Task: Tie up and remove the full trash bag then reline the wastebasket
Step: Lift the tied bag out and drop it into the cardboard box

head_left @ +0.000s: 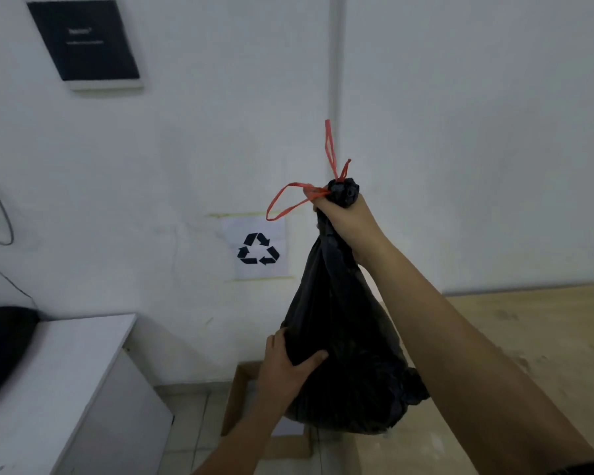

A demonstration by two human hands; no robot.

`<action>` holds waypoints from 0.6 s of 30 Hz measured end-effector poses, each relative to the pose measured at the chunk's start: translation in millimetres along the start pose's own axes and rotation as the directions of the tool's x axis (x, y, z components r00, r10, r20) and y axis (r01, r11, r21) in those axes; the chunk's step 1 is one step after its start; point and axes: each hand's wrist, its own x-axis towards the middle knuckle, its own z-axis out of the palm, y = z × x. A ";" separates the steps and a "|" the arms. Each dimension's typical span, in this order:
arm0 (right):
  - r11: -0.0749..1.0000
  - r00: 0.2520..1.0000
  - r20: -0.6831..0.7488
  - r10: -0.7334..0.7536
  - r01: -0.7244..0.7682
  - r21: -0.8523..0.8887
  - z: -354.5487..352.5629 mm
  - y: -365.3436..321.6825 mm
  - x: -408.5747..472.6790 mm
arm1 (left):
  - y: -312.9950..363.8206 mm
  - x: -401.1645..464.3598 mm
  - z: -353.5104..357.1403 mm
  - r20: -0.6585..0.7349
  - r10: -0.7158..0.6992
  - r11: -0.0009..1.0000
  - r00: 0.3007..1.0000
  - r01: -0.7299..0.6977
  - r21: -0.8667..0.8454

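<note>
- Black trash bag [350, 354] hangs in the air, centre-right of the view, in front of the white wall [460, 132]; it touches no surface.
- Bag neck is gathered and closed. Red drawstring [288, 200] comes out at the top: one loop falls to the left, another strand stands upward.
- Right hand [347, 221] is wrapped tight round the gathered neck just below the bunched top and carries the bag from above. Right forearm runs down to the near right corner.
- Left hand [285, 368] grips the bulging lower body of the bag from the left side; thumb lies across the near face of the plastic, fingers curl round the far-left side. Left forearm enters from the near bottom edge.
- Bag body is full and rounded below, narrowing to the neck.
- Under the bag, on the tiled floor [186, 423], stands a brown cardboard wastebasket [240, 389], open at the top and mostly hidden by the bag and the left hand. Its inside cannot be judged.
- Paper recycling sign [258, 249] is taped to the wall, left of the bag.
- Wooden bench [528, 337] lies to the right, behind the right forearm.
- White cabinet [66, 389] stands near left, with a dark object [0, 347] on its top at the left edge.
- Dark plaque [83, 39] hangs far upper left on the wall; its text is too small to read.
</note>
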 end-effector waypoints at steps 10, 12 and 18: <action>0.989 0.989 0.064 0.130 -0.125 -0.079 108.8 69.8 30.1 | -115.7 48.7 -75.3 0.108 -0.150 0.987 0.983 0.144 0.067; 0.984 0.987 0.044 0.153 -0.148 -0.097 124.8 89.3 39.9 | -135.3 61.7 -87.5 0.163 -0.159 0.986 0.974 0.148 0.077; 0.976 0.979 -0.043 0.199 -0.202 -0.086 167.8 176.1 62.0 | -213.1 101.1 -110.8 0.303 -0.177 0.983 0.936 0.155 0.096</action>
